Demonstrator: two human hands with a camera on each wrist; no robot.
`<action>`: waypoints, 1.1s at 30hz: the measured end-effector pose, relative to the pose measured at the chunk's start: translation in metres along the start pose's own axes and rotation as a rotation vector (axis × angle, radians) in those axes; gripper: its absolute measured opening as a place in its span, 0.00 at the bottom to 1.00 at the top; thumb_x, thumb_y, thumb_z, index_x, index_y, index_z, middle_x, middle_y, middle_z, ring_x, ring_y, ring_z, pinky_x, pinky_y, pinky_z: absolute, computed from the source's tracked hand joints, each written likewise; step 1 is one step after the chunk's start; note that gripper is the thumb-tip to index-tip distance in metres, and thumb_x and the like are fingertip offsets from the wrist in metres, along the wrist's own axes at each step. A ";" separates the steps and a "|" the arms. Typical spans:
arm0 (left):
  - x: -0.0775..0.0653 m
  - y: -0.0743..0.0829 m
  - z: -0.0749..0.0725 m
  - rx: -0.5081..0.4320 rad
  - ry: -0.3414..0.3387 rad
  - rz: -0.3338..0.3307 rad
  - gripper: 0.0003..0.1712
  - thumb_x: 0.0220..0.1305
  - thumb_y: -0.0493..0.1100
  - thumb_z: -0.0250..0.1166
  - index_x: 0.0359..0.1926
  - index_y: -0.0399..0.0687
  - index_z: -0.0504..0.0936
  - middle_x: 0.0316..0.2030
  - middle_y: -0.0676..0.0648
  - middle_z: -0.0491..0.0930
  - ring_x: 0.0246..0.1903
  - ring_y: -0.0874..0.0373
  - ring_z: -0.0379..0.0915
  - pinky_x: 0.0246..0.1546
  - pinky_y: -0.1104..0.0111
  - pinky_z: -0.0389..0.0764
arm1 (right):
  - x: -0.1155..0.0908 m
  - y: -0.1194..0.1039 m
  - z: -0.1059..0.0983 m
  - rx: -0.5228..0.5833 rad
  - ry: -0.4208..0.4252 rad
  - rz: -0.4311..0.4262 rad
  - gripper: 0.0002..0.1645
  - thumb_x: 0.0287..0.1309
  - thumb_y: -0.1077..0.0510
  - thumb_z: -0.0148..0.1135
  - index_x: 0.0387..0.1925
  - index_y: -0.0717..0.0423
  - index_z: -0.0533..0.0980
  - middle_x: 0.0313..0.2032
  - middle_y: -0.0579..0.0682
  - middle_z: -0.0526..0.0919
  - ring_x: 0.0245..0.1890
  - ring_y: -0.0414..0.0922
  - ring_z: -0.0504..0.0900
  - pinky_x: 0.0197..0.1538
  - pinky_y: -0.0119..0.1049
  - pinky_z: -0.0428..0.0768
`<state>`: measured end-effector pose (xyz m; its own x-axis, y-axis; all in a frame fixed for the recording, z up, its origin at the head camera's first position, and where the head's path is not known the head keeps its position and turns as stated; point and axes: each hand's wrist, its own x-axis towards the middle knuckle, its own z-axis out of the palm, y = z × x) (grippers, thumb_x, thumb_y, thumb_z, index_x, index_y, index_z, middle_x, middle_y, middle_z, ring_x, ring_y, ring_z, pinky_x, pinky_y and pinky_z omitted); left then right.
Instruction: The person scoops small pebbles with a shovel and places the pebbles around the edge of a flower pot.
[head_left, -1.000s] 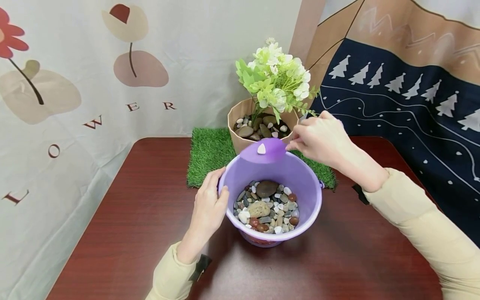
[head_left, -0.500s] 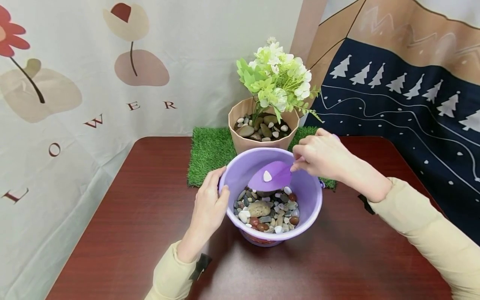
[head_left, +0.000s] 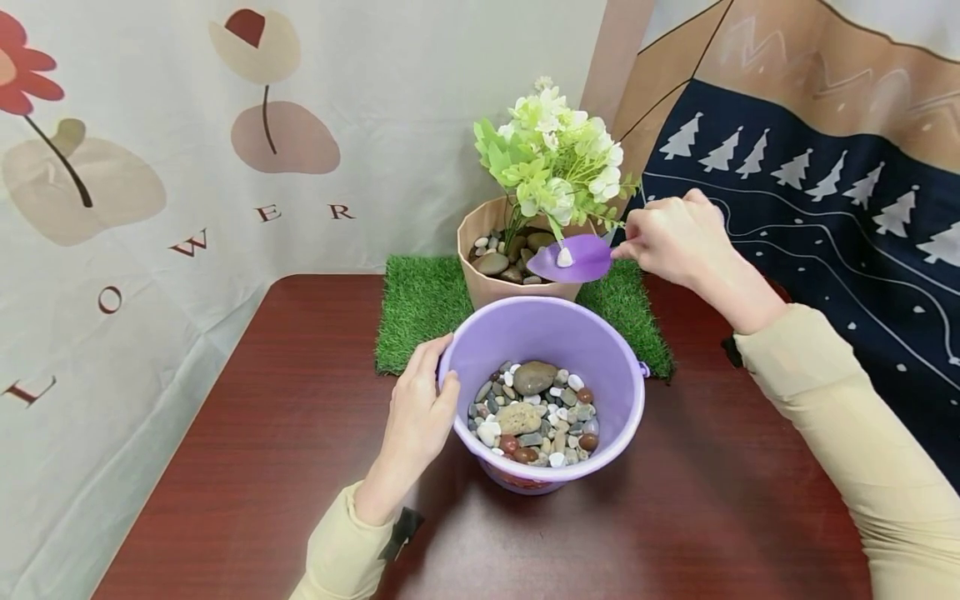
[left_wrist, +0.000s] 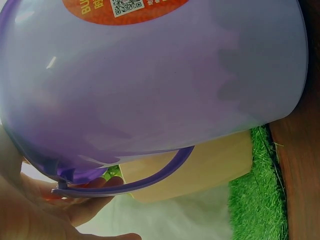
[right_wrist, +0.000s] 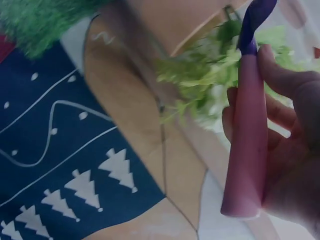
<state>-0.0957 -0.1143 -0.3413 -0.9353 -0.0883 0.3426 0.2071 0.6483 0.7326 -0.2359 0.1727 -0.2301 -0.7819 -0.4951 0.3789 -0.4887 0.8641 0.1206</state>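
My right hand (head_left: 671, 237) grips the pink handle (right_wrist: 247, 140) of a small shovel, its purple blade (head_left: 592, 257) level over the flower pot (head_left: 487, 289). One white pebble (head_left: 565, 257) lies on the blade. Below the leafy white flowers (head_left: 555, 154), stones (head_left: 491, 264) fill the pot. Nearer stands a light purple bucket (head_left: 622, 358) with several pebbles and larger stones (head_left: 517, 418) in its bottom. My left hand (head_left: 416, 408) holds the bucket's left rim, the thumb at the edge. Fingers (left_wrist: 92, 205) reach past the bucket's handle (left_wrist: 150, 182) in the left wrist view.
Under the pot lies a green artificial grass mat (head_left: 420, 308) on the reddish-brown table (head_left: 300, 400). A white printed cloth (head_left: 375, 100) hangs behind, and a dark blue cloth with white trees (head_left: 787, 225) hangs at the right.
The shovel dipped into the bucket, then rose and moved back and right to over the pot, carrying the white pebble. My left hand has stayed at the bucket's rim.
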 end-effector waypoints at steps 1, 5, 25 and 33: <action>0.000 0.000 0.000 0.000 0.000 0.000 0.25 0.57 0.38 0.54 0.58 0.46 0.71 0.54 0.48 0.74 0.49 0.51 0.74 0.49 0.55 0.75 | 0.001 0.002 0.003 -0.013 0.031 -0.001 0.15 0.46 0.47 0.67 0.21 0.54 0.79 0.21 0.53 0.80 0.26 0.50 0.78 0.35 0.48 0.64; 0.000 -0.001 0.001 0.001 0.001 0.006 0.25 0.57 0.38 0.54 0.58 0.46 0.72 0.54 0.48 0.74 0.49 0.51 0.74 0.48 0.55 0.75 | 0.005 0.010 0.016 -0.092 0.237 -0.041 0.16 0.47 0.52 0.66 0.20 0.60 0.75 0.21 0.59 0.77 0.26 0.57 0.74 0.35 0.51 0.64; 0.000 -0.002 0.002 0.001 0.001 0.014 0.25 0.57 0.38 0.55 0.58 0.46 0.71 0.53 0.47 0.74 0.49 0.51 0.74 0.48 0.56 0.75 | -0.021 -0.002 0.002 -0.081 0.285 -0.102 0.16 0.47 0.52 0.66 0.22 0.61 0.75 0.18 0.56 0.75 0.18 0.54 0.74 0.24 0.46 0.65; 0.000 -0.001 0.001 0.002 0.007 0.015 0.25 0.57 0.39 0.54 0.58 0.46 0.71 0.53 0.48 0.74 0.48 0.50 0.75 0.48 0.55 0.75 | -0.041 -0.029 -0.017 -0.015 0.064 -0.273 0.10 0.40 0.56 0.71 0.20 0.55 0.76 0.18 0.49 0.76 0.19 0.46 0.75 0.23 0.39 0.62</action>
<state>-0.0962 -0.1145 -0.3427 -0.9300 -0.0838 0.3578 0.2206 0.6515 0.7259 -0.1831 0.1698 -0.2331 -0.5956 -0.7036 0.3877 -0.6720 0.7008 0.2395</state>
